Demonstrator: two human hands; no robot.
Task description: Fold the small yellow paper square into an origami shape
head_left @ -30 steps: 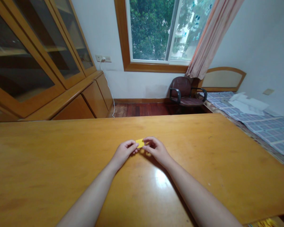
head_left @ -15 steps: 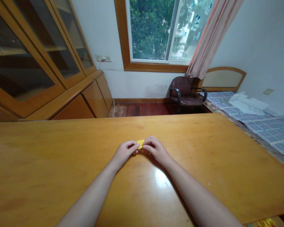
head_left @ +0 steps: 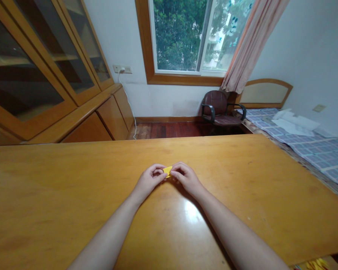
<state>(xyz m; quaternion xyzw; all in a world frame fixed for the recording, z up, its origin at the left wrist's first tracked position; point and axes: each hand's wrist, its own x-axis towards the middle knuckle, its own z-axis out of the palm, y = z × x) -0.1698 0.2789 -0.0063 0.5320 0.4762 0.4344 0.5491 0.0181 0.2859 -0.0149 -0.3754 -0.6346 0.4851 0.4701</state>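
Note:
A small yellow piece of paper is pinched between both my hands over the middle of a wide wooden table. My left hand grips its left side with curled fingers. My right hand grips its right side, fingers bent round it. Most of the paper is hidden by my fingertips, and only a small yellow corner shows between them.
Yellow bits lie past the table's near right edge. A wooden cabinet with glass doors runs along the left wall. A dark armchair stands under the window, and a bed with a checked cover lies to the right.
My two hands have closed in on each other, so less of the yellow paper shows now. The arms have stayed in place on the table.

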